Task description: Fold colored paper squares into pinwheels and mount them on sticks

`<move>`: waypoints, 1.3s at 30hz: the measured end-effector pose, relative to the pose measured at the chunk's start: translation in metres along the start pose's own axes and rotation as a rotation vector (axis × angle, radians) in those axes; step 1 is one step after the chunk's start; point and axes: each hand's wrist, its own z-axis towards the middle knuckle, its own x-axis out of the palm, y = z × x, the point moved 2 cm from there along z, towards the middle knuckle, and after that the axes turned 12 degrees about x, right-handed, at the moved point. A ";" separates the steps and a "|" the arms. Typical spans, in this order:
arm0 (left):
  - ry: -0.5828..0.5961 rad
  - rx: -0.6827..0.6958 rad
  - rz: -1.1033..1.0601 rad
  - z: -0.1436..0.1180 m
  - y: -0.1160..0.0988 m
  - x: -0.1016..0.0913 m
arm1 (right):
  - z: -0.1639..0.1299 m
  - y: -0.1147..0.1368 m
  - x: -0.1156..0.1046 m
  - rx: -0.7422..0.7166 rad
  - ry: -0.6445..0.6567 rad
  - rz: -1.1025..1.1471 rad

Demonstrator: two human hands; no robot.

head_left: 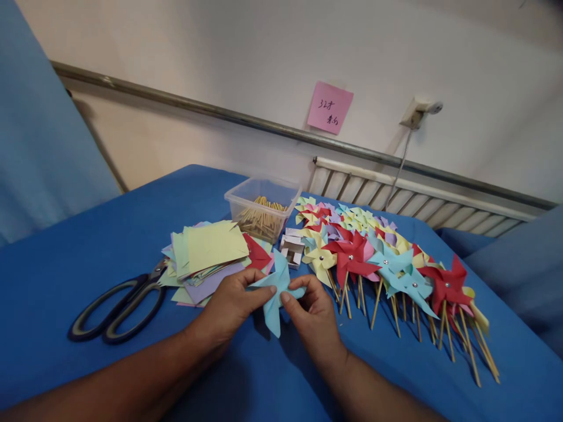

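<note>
Between my two hands is a light blue paper pinwheel (273,313), its points folded in toward the middle. My left hand (231,302) pinches it from the left, thumb near the centre. From the right, my right hand (314,313) grips it with the thumb by the centre and fingers behind the paper. No stick shows on this pinwheel; its back is hidden. Just beyond it stands a small open white box (292,249). Left of that lies a stack of coloured paper sheets (215,246), yellow on top, with a red folded piece (255,253) beside it.
Large dark-handled scissors (118,310) lie on the blue cloth (53,281) at the left. A clear plastic box (246,202) of wooden sticks (261,217) stands behind the papers. Many finished pinwheels (352,256) on sticks cover the right side. A radiator (378,190) is along the wall.
</note>
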 end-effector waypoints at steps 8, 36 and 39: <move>-0.016 0.064 0.140 -0.001 -0.009 0.002 | 0.001 0.007 0.000 -0.031 0.016 0.085; -0.001 0.077 0.024 0.012 -0.025 -0.017 | 0.015 0.013 -0.017 -0.155 -0.118 0.026; -0.135 0.086 -0.065 0.015 -0.026 -0.023 | 0.024 0.005 -0.021 -0.139 -0.097 -0.204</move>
